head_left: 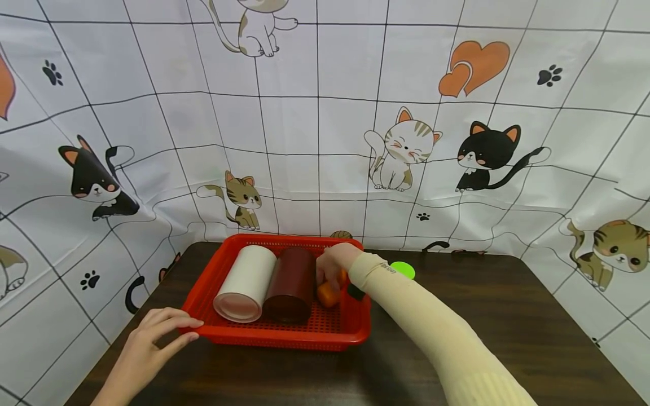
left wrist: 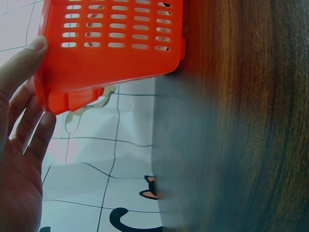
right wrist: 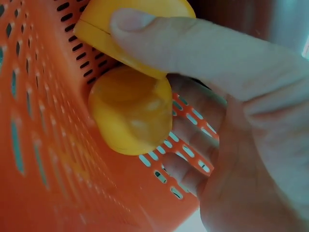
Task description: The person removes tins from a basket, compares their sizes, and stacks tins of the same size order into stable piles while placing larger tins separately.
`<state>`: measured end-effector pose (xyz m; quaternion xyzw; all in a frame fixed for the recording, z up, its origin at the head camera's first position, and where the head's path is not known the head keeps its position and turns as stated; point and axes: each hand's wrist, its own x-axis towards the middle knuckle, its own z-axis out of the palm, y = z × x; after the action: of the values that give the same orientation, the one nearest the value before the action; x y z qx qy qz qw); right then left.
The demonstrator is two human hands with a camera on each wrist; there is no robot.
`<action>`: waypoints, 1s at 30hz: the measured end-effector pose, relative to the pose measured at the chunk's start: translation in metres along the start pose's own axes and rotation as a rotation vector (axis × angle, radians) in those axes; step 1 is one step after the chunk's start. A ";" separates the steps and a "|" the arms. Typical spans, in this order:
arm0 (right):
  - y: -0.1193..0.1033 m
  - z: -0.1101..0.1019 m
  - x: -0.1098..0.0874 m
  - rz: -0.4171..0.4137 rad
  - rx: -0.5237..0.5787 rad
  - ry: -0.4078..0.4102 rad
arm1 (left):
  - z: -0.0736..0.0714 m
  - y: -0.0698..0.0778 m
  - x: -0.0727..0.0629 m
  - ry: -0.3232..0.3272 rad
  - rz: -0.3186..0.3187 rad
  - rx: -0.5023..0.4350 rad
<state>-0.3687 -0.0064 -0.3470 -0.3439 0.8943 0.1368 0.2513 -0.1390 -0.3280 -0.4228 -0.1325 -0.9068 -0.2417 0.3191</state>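
- Step in hand, by my judgement: handling small yellow pieces inside the red basket [head_left: 284,337]; whether one is being set down or lifted, cannot tell from a single moment.
- Right hand [head_left: 332,264] is down in the basket's right part, just right of the brown cylinder [head_left: 293,279]; the white cylinder [head_left: 247,276] lies left of that.
- Right fingers: thumb lies along the thumb-side yellow piece [right wrist: 96,21] and seems to pinch it; the index fingertip is hidden, the other fingers curl past the far side of the second yellow piece [right wrist: 130,113].
- Second piece sits just beside the first, between those fingers and the basket wall; contact with fingers unclear.
- Left hand [head_left: 147,344] pinches the basket's rim at the near left corner, thumb on one side, fingers on the other.
- Green disc [head_left: 403,269] is right of the basket, on the far part of the dark table [head_left: 508,321].
- Next move, judged, calls for a steady basket and thumb control that avoids nudging the second piece.
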 end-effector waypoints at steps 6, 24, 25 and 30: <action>0.006 -0.008 -0.003 -0.140 0.038 -0.033 | 0.001 0.000 0.001 -0.005 -0.003 0.002; 0.023 -0.011 -0.023 -0.290 0.321 0.086 | 0.001 -0.002 0.000 -0.006 -0.008 -0.003; 0.022 -0.011 -0.024 -0.290 0.321 0.097 | 0.001 -0.002 0.000 -0.006 -0.010 -0.003; 0.023 -0.009 -0.033 -0.311 0.319 0.167 | 0.002 -0.002 0.000 -0.009 -0.021 0.001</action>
<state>-0.3666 0.0248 -0.3196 -0.4435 0.8587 -0.0756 0.2455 -0.1406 -0.3290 -0.4250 -0.1241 -0.9096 -0.2440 0.3126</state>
